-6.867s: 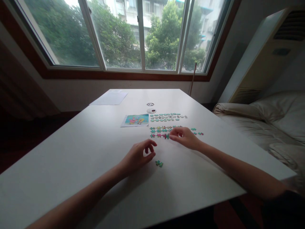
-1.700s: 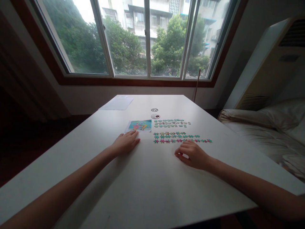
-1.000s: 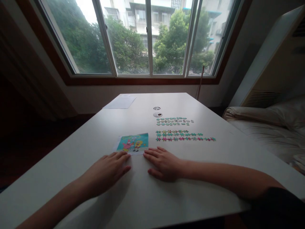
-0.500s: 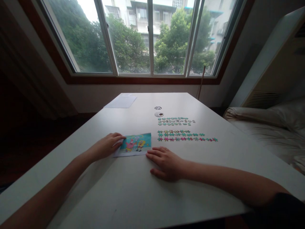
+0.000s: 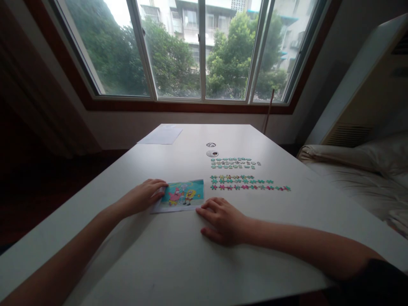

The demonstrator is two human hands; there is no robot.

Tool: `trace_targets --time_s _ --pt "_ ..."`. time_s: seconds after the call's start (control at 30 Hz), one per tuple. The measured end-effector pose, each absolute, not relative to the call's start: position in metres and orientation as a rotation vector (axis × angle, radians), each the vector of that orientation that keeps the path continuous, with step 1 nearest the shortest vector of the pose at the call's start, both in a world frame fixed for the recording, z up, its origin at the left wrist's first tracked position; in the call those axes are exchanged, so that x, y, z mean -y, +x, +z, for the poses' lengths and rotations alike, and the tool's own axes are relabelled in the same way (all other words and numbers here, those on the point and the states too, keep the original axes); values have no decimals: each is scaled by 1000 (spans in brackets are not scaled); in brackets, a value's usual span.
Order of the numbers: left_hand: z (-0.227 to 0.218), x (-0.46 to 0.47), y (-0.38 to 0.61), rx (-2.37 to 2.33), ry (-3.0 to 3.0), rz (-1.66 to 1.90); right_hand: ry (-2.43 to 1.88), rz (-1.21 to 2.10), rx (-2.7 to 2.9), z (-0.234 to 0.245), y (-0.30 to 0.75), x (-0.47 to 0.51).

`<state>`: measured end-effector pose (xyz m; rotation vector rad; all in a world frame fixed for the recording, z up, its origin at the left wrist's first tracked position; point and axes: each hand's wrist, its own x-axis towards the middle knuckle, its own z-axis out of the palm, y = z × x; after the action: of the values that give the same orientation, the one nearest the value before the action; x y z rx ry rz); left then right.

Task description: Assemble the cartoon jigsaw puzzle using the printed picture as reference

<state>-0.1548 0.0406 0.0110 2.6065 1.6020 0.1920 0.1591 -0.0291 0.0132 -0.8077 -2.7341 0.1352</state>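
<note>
Left hand point(image 5: 140, 199), loosely spread, touches left edge of picture sheet point(image 5: 180, 195); right hand point(image 5: 225, 221), also spread, at near right corner.

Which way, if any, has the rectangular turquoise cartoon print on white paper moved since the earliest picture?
Yes: the cartoon print has moved toward the person, leaving a wider gap to the round, flat grey-and-white disc on the white table.
</note>
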Motion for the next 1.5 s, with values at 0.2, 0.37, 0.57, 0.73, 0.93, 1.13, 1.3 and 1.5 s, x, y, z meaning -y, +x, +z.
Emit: trace_targets --time_s 0.2,0.37,0.57,0.73,0.93,1.13,1.3,1.5 --pt "12 -39 -153 -1615 2594 191 -771 80 2769 15 158 28" --pt "16 -37 -151 -1606 2576 217 -752 -31 2810 33 164 10" --pt "21 -33 -148 -1608 2596 180 -1307 -46 2626 60 207 -71" --pt "20 -34 -148 -1604 2608 174 -1510 -14 2571 53 242 -137" --pt "19 -33 -149 -1604 2602 193 -1494 142 2624 45 250 -163" --pt "19 -33 -149 -1601 2604 195 -1358 278 2656 34 222 -164" --pt "22 -30 -147 -1608 2606 196 -1336 321 2622 31 211 -162" --pt "22 -30 -147 -1600 2606 202 -1498 392 2538 54 254 -163"
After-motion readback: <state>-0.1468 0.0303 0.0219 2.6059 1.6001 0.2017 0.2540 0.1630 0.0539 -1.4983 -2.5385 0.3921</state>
